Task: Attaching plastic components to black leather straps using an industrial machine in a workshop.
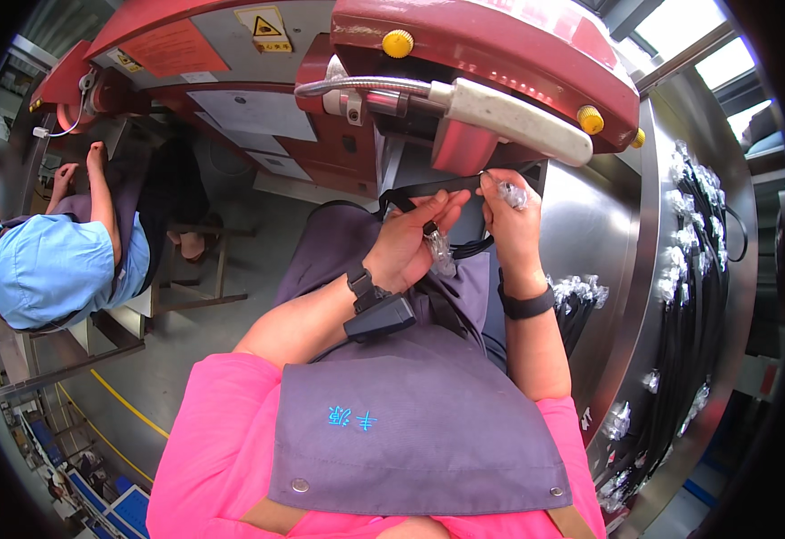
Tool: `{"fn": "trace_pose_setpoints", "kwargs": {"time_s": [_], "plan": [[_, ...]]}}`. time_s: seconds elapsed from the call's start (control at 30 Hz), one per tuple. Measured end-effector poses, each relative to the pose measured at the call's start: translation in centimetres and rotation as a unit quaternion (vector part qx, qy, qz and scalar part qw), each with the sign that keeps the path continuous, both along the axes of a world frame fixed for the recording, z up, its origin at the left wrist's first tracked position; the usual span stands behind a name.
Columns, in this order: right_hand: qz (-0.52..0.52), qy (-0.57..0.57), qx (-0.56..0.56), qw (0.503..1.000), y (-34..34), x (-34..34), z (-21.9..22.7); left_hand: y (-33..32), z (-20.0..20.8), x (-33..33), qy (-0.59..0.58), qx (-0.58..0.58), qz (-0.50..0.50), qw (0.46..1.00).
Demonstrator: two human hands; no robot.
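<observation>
A black cable (475, 248) is looped between my hands above my lap, its ends wrapped in clear plastic. My left hand (403, 242) is closed around part of it, and one plastic-wrapped cable end (442, 255) hangs beside its fingers. Higher up and to the right, my right hand (511, 223) pinches the black strand close to a second wrapped end (512, 195). What exactly lies under the right fingertips is hidden. Both hands are just below the red machine head (464, 148).
A red machine (491, 54) with yellow knobs and a pale handle (518, 121) stands close ahead. On the right, a metal table (590, 216) and trough bear bundles of black cables (693, 269) with plastic-wrapped ends. To the left, a co-worker in blue (60, 260) sits near a stool (199, 278).
</observation>
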State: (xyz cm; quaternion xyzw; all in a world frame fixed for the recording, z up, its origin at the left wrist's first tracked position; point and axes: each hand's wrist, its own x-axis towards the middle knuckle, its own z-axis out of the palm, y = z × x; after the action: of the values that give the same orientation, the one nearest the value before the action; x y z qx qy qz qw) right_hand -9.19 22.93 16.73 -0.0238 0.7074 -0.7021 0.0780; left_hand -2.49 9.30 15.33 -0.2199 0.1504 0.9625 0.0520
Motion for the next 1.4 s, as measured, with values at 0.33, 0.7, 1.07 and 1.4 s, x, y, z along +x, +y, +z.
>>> {"fn": "trace_pose_setpoints", "kwargs": {"time_s": [0.33,0.7,1.07,1.4], "plan": [[0.000,-0.015,0.001,1.000,-0.1,-0.3,0.0,0.1,-0.7,-0.2,0.016,-0.012,0.008,1.000],[-0.017,-0.025,-0.051,0.998,0.4,0.0,0.0,0.6,0.3,-0.7,0.003,-0.022,-0.001,1.000],[0.021,0.090,-0.169,0.981,2.2,1.8,-0.4,0.6,1.1,0.6,0.096,-0.123,-0.048,0.987],[0.047,0.091,-0.192,0.976,2.8,3.7,-0.6,-0.6,1.5,1.7,0.153,-0.207,-0.076,0.963]]}}
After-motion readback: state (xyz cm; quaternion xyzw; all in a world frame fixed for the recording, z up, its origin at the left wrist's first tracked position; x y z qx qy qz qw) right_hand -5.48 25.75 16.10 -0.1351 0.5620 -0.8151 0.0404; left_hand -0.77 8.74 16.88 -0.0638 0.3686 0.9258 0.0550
